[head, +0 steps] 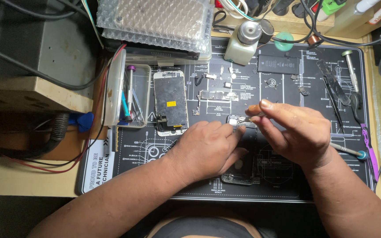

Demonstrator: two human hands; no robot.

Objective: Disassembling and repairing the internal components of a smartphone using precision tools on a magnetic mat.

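My left hand (208,147) rests on an opened phone housing (239,169) in the middle of the black repair mat (278,88), its fingers pressing on the housing's top end. My right hand (296,128) pinches thin metal tweezers (248,117), whose tip points at the top of the housing. A detached white phone screen (170,102) lies face down to the left of my left hand. Small loose parts and a circuit board (217,95) lie on the mat just beyond my hands. Most of the housing is hidden under my hands.
A clear tray (131,94) holding screwdrivers stands at the mat's left edge. A black battery (278,64) and a white dispenser bottle (241,44) are at the back. Tweezers, a pry tool (331,83) and screwdrivers lie on the right. A bubble-wrapped item (155,22) sits at the back left.
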